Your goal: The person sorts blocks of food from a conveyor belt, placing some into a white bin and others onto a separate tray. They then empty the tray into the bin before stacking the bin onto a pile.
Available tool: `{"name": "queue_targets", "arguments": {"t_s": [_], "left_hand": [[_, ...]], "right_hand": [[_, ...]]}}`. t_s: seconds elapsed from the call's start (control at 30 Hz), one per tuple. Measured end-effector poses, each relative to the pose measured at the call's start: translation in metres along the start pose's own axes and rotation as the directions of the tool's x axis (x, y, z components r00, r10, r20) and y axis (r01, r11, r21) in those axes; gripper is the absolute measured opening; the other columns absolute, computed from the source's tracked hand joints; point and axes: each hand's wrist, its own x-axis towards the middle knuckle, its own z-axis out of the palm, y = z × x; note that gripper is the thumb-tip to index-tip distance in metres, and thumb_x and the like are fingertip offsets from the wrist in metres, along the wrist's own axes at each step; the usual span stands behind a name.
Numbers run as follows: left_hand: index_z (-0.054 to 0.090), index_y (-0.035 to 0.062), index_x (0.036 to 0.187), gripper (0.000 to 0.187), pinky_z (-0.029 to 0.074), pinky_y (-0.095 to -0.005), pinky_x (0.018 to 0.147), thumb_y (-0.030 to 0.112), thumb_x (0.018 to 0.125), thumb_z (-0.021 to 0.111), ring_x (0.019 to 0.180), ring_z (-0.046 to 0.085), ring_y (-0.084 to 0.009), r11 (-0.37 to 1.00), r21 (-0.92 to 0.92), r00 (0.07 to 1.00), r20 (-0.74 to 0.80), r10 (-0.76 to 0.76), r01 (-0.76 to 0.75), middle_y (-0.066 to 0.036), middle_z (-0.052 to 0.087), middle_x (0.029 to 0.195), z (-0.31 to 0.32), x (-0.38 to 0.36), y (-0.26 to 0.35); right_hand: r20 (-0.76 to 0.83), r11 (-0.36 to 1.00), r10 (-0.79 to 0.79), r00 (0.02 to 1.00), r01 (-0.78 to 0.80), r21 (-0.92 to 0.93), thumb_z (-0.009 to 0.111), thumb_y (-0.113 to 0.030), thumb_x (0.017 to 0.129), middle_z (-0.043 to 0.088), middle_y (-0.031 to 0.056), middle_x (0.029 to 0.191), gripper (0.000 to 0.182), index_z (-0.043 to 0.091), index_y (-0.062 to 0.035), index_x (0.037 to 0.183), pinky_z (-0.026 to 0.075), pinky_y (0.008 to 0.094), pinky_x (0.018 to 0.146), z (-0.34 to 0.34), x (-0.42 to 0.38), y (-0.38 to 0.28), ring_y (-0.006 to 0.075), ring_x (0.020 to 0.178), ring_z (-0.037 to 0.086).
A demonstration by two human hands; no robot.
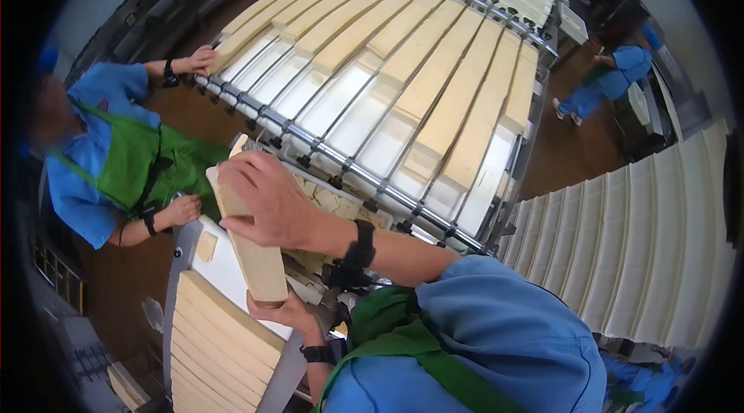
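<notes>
A long pale-yellow slab (260, 262), blocky and with a smooth face, is held tilted between my two hands. My right hand (263, 200) wraps over its upper part, thumb on the near side. My left hand (287, 312) supports the lower end from below. Below lies a row of similar pale slabs (217, 351), packed side by side by a white surface (252, 277) with a small broken piece (206, 246) on it. Beyond my wrist, broken pale pieces (329, 204) fill a space under the rack.
A large rack (325, 138) with metal rods carries rows of long pale slabs (434, 64) over white panels. A co-worker in a green apron (128, 157) stands at left, one hand at the rack's corner. Cream pleated sheeting (612, 235) is at right; another person (616, 76) stands farther back.
</notes>
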Motion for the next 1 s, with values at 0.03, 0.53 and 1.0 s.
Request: {"name": "queue_targets", "arguments": {"t_s": [0.03,0.53,1.0], "left_hand": [[0.044,-0.0007,0.143,0.085,0.041,-0.051,0.112,0.0,0.072,0.09,0.128,0.049,-0.0378,0.998,-0.038,0.998,-0.045,0.038,-0.04,-0.02,0.045,0.138,0.004,0.004,0.006],[0.04,0.006,0.144,0.082,0.043,-0.0447,0.108,0.002,0.078,0.087,0.127,0.049,-0.0311,0.907,-0.401,0.992,-0.051,0.119,-0.13,-0.015,0.044,0.138,0.02,0.005,0.089],[0.052,0.0071,0.142,0.076,0.039,-0.051,0.107,-0.007,0.071,0.075,0.125,0.047,-0.0432,0.87,-0.426,0.549,0.678,0.489,-0.248,-0.023,0.044,0.134,0.044,-0.07,0.225]], "right_hand": [[-0.015,1.0,-0.019,1.0,0.019,0.002,0.088,-0.022,0.07,0.061,0.0161,0.128,0.06,0.059,-0.0021,0.119,0.045,0.0508,0.108,-0.015,0.002,-0.008,0.0387,0.132,0.051],[-0.269,0.937,-0.265,0.926,0.182,-0.298,0.086,-0.03,0.068,0.062,0.0132,0.125,0.061,0.059,-0.0065,0.118,0.039,0.0592,0.114,-0.138,-0.003,-0.051,0.0385,0.128,0.054],[-0.696,0.639,0.183,0.694,-0.622,-0.453,0.076,-0.021,0.087,0.063,0.0215,0.112,0.046,0.059,0.0002,0.124,0.05,0.0456,0.092,-0.334,-0.177,0.054,0.0398,0.103,0.062]]}}
